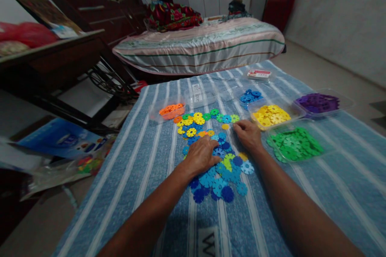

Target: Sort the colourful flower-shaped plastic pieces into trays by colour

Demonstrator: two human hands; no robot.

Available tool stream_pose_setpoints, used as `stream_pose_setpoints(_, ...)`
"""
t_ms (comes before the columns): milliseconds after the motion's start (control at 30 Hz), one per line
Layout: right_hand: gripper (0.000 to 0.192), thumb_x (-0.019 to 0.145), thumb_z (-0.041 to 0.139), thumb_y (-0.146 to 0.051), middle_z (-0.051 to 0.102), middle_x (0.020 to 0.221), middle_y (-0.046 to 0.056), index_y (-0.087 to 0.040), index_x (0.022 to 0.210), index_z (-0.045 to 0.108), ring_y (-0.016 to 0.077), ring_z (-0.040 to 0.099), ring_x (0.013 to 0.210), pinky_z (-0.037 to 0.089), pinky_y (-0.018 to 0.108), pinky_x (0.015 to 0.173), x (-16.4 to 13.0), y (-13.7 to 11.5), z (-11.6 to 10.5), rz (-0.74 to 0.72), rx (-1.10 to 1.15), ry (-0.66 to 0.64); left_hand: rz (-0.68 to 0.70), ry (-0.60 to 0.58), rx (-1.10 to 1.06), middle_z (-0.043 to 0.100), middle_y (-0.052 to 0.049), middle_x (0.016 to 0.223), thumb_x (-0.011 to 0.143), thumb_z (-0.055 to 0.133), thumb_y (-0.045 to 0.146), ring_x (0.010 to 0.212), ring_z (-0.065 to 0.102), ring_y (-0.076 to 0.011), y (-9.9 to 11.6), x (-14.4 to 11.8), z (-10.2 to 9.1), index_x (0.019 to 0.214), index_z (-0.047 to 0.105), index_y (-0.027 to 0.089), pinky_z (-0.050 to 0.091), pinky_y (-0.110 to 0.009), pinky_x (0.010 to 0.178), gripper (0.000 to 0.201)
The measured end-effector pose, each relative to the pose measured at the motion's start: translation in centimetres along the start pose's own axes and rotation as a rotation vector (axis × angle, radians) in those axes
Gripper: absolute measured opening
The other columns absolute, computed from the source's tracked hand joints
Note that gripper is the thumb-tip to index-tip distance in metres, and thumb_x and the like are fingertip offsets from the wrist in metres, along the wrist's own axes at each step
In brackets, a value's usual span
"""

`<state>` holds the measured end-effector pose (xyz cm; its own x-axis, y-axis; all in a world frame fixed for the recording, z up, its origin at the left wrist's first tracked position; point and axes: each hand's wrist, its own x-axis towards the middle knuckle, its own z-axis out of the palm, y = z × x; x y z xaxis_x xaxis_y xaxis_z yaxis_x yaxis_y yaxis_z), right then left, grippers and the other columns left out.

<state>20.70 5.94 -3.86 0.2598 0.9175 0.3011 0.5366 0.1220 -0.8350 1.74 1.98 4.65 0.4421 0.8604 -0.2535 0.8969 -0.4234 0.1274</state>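
A loose pile of flat notched plastic discs (217, 186), mostly blue with some yellow, green and orange, lies on the striped cloth. My left hand (200, 156) rests on the middle of this pile, thumb and fingers apart, touching the discs. To the right of the pile, my right hand (249, 134) is curled with its fingers together. Whatever those fingers may hold is hidden. Just left of its fingertips lies a single orange disc (225, 127). Yellow discs (191, 132) and a few green ones spread along the pile's far side.
Clear tubs hold yellow discs (270, 115), green discs (295, 144), purple discs (318, 103), blue discs (251, 96) and orange discs (171, 110). A clear box with a red label (258, 74) sits at the far edge. Beyond the cloth stands a bed (199, 50); a dark desk is left.
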Motion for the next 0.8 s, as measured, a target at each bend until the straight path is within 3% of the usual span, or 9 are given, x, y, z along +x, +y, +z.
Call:
stream_pose_setpoints(200,0.032,0.081,0.049,-0.041,0.069,0.073,0.003,-0.02,0.071,0.071,0.0191,0.061,0.071,0.042,0.03,0.067,0.0,-0.1,0.0,0.002,0.012,0.005,0.001,0.008,-0.043,0.064,-0.006,0.1,0.077,0.07,0.032,0.096,0.062,-0.0235,0.4,0.1,0.0,0.1,0.067,0.021,0.047,-0.031,0.08,0.027)
stream_pose_setpoints(333,0.031,0.082,0.05,-0.04,0.068,0.072,0.003,-0.021,0.07,0.071,0.0189,0.06,0.069,0.042,0.03,0.066,0.0,-0.2,0.0,-0.004,0.0,0.004,-0.008,-0.022,-0.246,0.063,0.0,0.073,0.072,0.069,0.022,0.074,0.06,-0.0163,-0.6,0.9,-0.7,0.073,0.064,0.019,0.042,-0.026,0.066,0.006)
stream_pose_setpoints(433,0.029,0.082,0.05,-0.038,0.069,0.073,0.003,-0.021,0.071,0.071,0.0186,0.061,0.071,0.043,0.03,0.066,0.1,-0.2,0.0,-0.001,-0.001,-0.002,-0.005,-0.049,-0.47,0.054,0.004,0.057,0.072,0.066,0.02,0.058,0.051,-0.0102,-2.1,1.9,-1.4,0.059,0.058,0.017,0.036,-0.022,0.056,0.016)
stream_pose_setpoints(567,0.028,0.083,0.051,-0.036,0.069,0.074,0.003,-0.021,0.071,0.071,0.0177,0.06,0.071,0.042,0.029,0.067,0.1,-0.3,0.0,0.006,-0.011,-0.011,-0.006,-0.091,-0.693,0.05,0.006,0.05,0.071,0.067,0.02,0.05,0.045,-0.0071,-3.1,3.7,-2.9,0.056,0.058,0.015,0.034,-0.02,0.051,0.018)
stream_pose_setpoints(667,0.028,0.083,0.051,-0.037,0.069,0.074,0.002,-0.021,0.071,0.07,0.0173,0.06,0.07,0.041,0.028,0.066,0.1,-0.2,0.0,0.009,-0.013,-0.022,-0.069,-0.031,-0.791,0.052,0.006,0.049,0.071,0.068,0.019,0.047,0.046,-0.0059,-1.9,5.7,-4.5,0.058,0.058,0.014,0.037,-0.019,0.049,0.017)
stream_pose_setpoints(800,0.027,0.083,0.052,-0.036,0.069,0.075,0.002,-0.021,0.073,0.071,0.0174,0.06,0.07,0.042,0.029,0.067,0.1,-0.2,0.0,0.011,0.01,-0.019,-0.101,0.173,-1.137,0.059,0.003,0.057,0.078,0.068,0.016,0.052,0.056,-0.0064,1.7,9.1,-7.3,0.071,0.059,0.013,0.046,-0.02,0.055,0.012)
